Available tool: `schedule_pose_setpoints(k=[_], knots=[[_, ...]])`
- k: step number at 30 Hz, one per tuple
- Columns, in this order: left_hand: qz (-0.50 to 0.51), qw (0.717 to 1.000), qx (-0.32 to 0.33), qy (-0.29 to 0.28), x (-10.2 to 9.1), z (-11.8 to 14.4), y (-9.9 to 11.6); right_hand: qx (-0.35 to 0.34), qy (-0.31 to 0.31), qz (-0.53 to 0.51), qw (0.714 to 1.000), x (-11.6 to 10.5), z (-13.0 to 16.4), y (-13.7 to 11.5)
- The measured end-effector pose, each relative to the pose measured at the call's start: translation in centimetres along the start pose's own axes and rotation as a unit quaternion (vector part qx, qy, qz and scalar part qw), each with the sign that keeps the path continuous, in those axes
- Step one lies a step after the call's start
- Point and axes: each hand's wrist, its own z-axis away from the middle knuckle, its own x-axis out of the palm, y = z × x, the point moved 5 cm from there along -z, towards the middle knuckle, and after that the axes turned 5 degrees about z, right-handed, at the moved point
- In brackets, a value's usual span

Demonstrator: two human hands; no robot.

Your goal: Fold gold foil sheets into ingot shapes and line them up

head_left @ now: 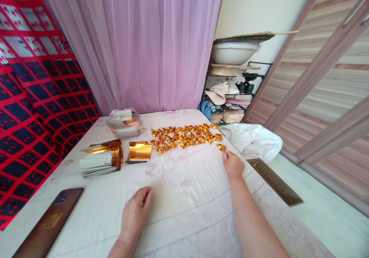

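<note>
My right hand (234, 165) is closed at the table's right side, its fingertips at the near edge of a folded gold paper ingot (221, 147). How firmly they pinch it is hard to see. My left hand (136, 211) rests on the tablecloth with its fingers curled in and the thumb against them; nothing shows in it. Beyond both hands, several gold paper ingots (180, 135) lie in rows. To their left sits a small stack of gold foil paper sheets (139, 151), curved upward. A larger stack of gold and white sheets (99, 160) lies further left.
A clear plastic bag of paper sheets (124, 122) lies at the table's far left. A brown phone (50, 221) rests at the near left. Off the right edge are a white plastic bag (255, 140) and a brown cardboard piece (275, 181). A rack with shoes (230, 87) stands behind.
</note>
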Motion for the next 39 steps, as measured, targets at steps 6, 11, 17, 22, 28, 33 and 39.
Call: schedule_pose_setpoints(k=[6, 11, 17, 22, 28, 33, 39], knots=[[-0.002, 1.000, -0.001, -0.010, 0.1, 0.0, -0.1, 0.017, -0.004, 0.011, 1.000, 0.8, -0.8, 0.3], [-0.009, 1.000, -0.009, -0.021, 0.1, 0.0, -0.1, 0.017, -0.012, 0.019, 1.000, 0.5, -0.6, 0.1], [-0.010, 1.000, -0.008, -0.027, 0.2, -0.1, -0.1, 0.021, -0.020, 0.022, 0.999, 0.3, -0.3, 0.1], [-0.007, 1.000, -0.011, -0.025, 0.1, -0.1, 0.0, 0.022, -0.033, 0.029, 0.999, 0.5, -1.0, 0.0], [-0.006, 1.000, -0.011, -0.023, 0.0, -0.1, 0.1, 0.034, -0.038, 0.040, 0.998, 0.5, -1.7, -0.4], [-0.007, 1.000, -0.005, -0.015, 0.0, -0.1, 0.0, 0.043, -0.032, 0.041, 0.998, 0.4, -2.1, -0.6], [-0.011, 1.000, -0.004, -0.019, 0.1, -0.2, 0.1, 0.039, -0.027, 0.030, 0.998, 0.6, -2.3, -0.8]])
